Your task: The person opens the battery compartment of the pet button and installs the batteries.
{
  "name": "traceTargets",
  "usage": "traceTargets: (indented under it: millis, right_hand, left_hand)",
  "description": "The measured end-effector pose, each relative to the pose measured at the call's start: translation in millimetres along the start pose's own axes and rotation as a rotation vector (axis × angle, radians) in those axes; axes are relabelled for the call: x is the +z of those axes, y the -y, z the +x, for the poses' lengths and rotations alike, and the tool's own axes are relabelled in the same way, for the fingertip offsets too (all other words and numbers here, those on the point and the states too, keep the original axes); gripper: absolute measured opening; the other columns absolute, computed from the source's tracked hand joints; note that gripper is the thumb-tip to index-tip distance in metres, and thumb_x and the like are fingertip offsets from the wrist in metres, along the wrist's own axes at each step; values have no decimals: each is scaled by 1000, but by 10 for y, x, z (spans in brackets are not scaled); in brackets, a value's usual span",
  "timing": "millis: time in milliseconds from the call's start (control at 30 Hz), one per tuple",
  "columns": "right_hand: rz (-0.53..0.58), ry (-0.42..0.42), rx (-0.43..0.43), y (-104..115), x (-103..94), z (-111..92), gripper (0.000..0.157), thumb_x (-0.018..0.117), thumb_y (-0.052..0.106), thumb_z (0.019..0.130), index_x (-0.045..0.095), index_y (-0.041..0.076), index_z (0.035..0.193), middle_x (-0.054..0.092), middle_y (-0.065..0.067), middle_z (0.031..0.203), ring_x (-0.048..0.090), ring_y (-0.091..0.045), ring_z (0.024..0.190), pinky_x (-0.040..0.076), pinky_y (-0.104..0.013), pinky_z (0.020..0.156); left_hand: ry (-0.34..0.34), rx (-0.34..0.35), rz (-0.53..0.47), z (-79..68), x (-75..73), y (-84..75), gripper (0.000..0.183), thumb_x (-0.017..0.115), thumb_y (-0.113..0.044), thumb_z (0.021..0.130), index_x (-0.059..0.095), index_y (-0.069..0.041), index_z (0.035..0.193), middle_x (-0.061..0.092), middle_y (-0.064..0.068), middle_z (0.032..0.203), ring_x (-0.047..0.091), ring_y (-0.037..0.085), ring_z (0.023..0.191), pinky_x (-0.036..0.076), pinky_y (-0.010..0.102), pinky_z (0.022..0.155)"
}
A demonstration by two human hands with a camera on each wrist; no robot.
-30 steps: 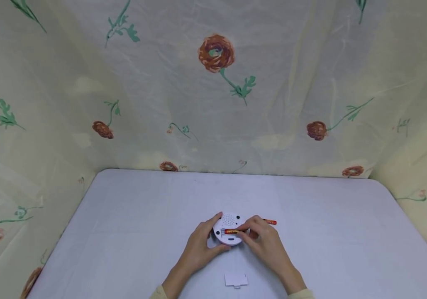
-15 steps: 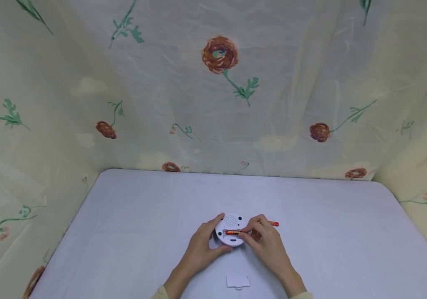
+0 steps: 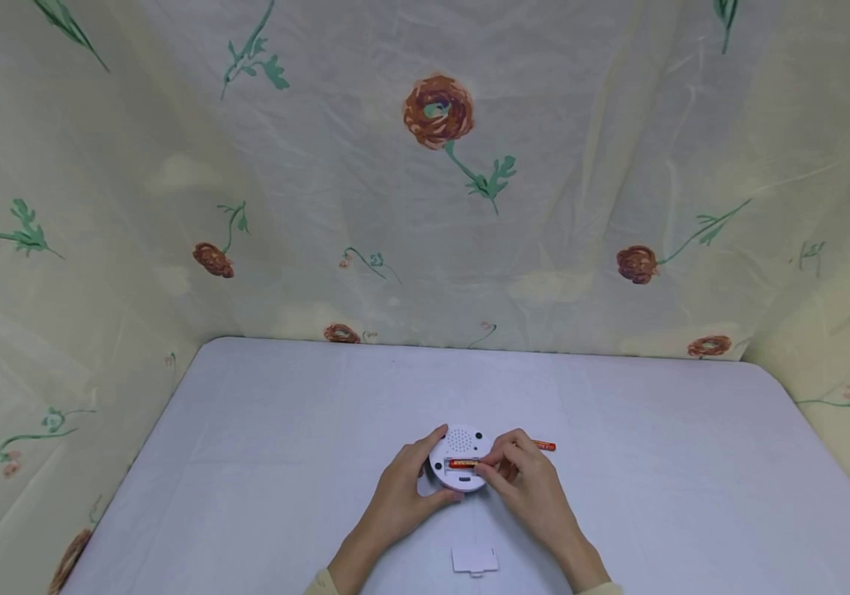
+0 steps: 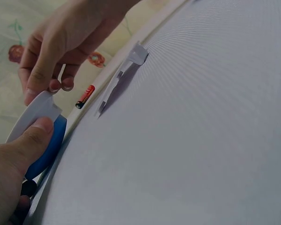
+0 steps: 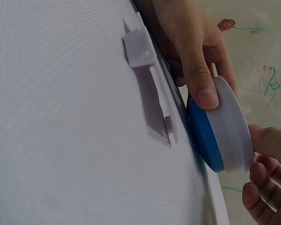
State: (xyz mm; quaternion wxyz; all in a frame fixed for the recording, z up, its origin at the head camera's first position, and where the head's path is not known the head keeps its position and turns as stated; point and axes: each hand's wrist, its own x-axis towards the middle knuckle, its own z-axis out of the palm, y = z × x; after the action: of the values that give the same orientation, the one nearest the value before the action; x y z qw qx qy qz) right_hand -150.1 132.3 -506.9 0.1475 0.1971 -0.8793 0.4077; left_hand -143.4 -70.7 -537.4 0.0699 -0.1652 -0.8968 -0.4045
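A round white device [image 3: 459,438] with a dotted speaker grille lies bottom up, and its rim shows a blue band [image 5: 205,140] in the right wrist view. My left hand [image 3: 404,489] grips the device from the left, thumb on the near rim and fingers on the far rim. A red-orange battery [image 3: 460,464] lies along the slot in its underside. My right hand [image 3: 527,475] pinches this battery's right end between thumb and fingertips, hiding that end. Just beyond the right hand lies a second battery [image 3: 545,445], partly hidden by it.
Nearer the body, a small white battery cover [image 3: 474,559] with a tab lies on the white table [image 3: 283,413]. A flower-printed curtain [image 3: 306,182] hangs behind the table and along both sides.
The head view has shifted slightly. Both hands and the device keep their places on the table. The battery in the slot shows its printed label a little differently from a second ago.
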Motion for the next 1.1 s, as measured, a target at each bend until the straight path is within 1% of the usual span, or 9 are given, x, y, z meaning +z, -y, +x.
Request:
traceTargets:
  millis: [200, 433, 633, 800, 1100]
  right_hand:
    - [-2, -12, -4, 11, 7, 0, 15, 77, 13, 77, 64, 20, 77, 54, 7, 88, 47, -3, 66, 41, -15, 57]
    - [-13, -1, 19, 29, 17, -9, 17, 77, 12, 77, 63, 21, 76, 54, 8, 88, 46, -2, 67, 42, -16, 57]
    - [-13, -12, -2, 37, 26, -8, 19, 77, 10, 77, 62, 20, 75, 54, 11, 88, 46, -1, 67, 41, -16, 57]
    - [-25, -23, -27, 48, 38, -5, 19, 78, 8, 76, 62, 19, 74, 54, 8, 87, 46, -1, 68, 41, -15, 57]
    - [-69, -26, -40, 76, 32, -5, 21, 78, 6, 75, 60, 17, 74, 52, 7, 83, 47, -2, 67, 41, -14, 57]
  left_hand:
    - [-10, 6, -7, 3, -3, -1, 89, 79, -41, 71, 34, -26, 147, 51, -3, 139, 52, 15, 117, 47, 35, 93]
    - [-6, 6, -7, 0, 17, 20, 89, 77, -43, 71, 33, -28, 147, 50, -3, 141, 51, 16, 121, 45, 38, 97]
    - [-6, 11, -4, 0, 26, 35, 90, 78, -42, 71, 32, -28, 147, 48, -3, 143, 50, 17, 124, 44, 39, 100]
    - [-6, 15, -6, -1, 26, 34, 90, 78, -41, 70, 32, -28, 147, 47, -3, 144, 49, 17, 126, 42, 39, 102]
    - [-14, 13, -3, -4, 19, 3, 89, 79, -40, 71, 34, -27, 147, 48, -3, 143, 50, 17, 123, 44, 38, 99]
